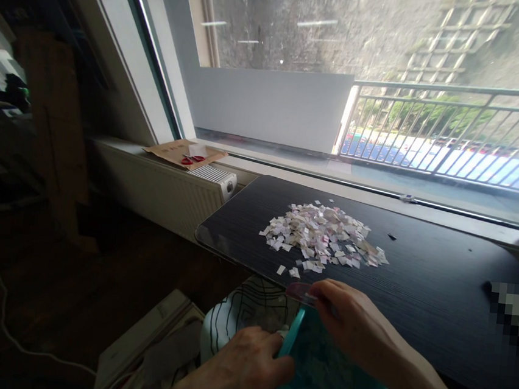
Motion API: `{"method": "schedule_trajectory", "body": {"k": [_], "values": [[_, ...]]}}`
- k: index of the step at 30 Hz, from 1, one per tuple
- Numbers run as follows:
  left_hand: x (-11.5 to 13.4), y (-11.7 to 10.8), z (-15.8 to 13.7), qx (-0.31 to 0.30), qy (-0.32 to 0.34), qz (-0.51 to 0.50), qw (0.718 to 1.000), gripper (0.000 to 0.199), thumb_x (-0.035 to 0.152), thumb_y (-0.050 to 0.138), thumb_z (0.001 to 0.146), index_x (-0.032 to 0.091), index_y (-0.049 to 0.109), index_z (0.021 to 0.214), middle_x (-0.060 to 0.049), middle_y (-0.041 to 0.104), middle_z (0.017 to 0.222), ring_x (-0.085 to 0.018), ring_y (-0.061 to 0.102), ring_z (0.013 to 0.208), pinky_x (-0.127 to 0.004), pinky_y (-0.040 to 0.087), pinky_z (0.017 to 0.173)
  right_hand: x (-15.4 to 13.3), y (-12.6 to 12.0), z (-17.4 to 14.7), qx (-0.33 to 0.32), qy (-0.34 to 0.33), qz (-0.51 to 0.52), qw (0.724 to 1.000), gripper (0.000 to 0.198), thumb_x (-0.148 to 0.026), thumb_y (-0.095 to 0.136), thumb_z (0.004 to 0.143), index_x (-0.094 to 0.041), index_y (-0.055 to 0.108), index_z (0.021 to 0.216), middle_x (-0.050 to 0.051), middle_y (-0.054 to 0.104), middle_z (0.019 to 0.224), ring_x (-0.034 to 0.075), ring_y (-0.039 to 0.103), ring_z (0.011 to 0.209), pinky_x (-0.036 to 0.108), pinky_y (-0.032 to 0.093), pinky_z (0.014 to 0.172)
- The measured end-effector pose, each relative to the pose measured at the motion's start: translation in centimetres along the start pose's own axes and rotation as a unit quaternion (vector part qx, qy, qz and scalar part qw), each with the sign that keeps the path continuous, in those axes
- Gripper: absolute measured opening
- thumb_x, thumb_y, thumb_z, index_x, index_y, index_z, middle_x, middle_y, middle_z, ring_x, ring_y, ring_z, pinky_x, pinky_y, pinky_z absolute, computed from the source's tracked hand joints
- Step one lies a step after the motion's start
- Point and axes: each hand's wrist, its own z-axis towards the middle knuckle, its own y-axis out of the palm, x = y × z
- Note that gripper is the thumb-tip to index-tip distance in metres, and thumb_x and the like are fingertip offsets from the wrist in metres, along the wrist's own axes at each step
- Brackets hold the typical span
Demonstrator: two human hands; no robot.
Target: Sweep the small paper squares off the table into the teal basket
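Observation:
A loose heap of small cut paper pieces (320, 234) lies on the dark table (421, 271). Below the table's front edge is a teal plastic bin (294, 332), with pale scraps dimly visible inside. My left hand (243, 364) is closed over the bin's near-left rim, thumb toward the inside; some of its fingers are hidden. Above the bin, at the table edge, my right hand (340, 309) pinches a flat pinkish, partly see-through piece (300, 292). Its exact kind is unclear. A few scraps sit just beyond it, apart from the heap.
Red-handled scissors (193, 159) rest on a brown paper envelope (167, 151) atop the radiator (163, 188). A window with a railing (458, 134) outside runs behind the table. A pale box (145, 336) stands low at left, and a white cable (4, 317) crosses the floor.

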Motion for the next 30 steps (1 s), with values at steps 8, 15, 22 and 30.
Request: {"method": "schedule_trajectory", "body": {"k": [8,15,22,30], "values": [[0.1,-0.2,0.0,-0.01,-0.013,0.012,1.0,0.016,0.023,0.066,0.08,0.021,0.054,0.091,-0.002,0.057,0.093,-0.022,0.057,0.081,-0.03,0.045,0.071,1.2,0.1,1.7,0.057,0.035,-0.053,0.996,0.021,-0.019,0.039,0.089,-0.017,0.06,0.091,0.005,0.062,0.084,0.016,0.056,0.073,0.026,0.038,0.065],[0.1,-0.2,0.0,-0.002,-0.017,0.01,1.0,0.017,0.023,0.067,0.079,0.021,0.054,0.09,-0.003,0.057,0.094,-0.022,0.057,0.082,-0.03,0.045,0.072,0.8,0.3,2.5,0.042,0.017,-0.042,0.998,0.023,-0.018,0.04,0.089,-0.017,0.061,0.098,0.006,0.064,0.09,0.017,0.057,0.078,0.025,0.038,0.067],[-0.1,-0.1,-0.2,-0.002,-0.015,0.008,1.0,0.017,0.024,0.066,0.079,0.021,0.054,0.091,-0.003,0.057,0.094,-0.023,0.057,0.083,-0.031,0.045,0.073,0.8,0.1,2.1,0.031,0.006,-0.026,0.999,0.022,-0.018,0.04,0.09,-0.017,0.061,0.094,0.005,0.062,0.085,0.015,0.055,0.073,0.025,0.038,0.065],[0.1,0.0,-0.4,0.005,-0.024,0.009,1.0,0.02,0.022,0.067,0.079,0.022,0.053,0.094,-0.002,0.056,0.094,-0.022,0.057,0.082,-0.03,0.044,0.072,0.2,-0.1,1.6,0.02,-0.017,-0.01,1.0,0.019,-0.018,0.041,0.089,-0.018,0.06,0.09,0.004,0.062,0.081,0.015,0.054,0.071,0.024,0.037,0.062]]}}
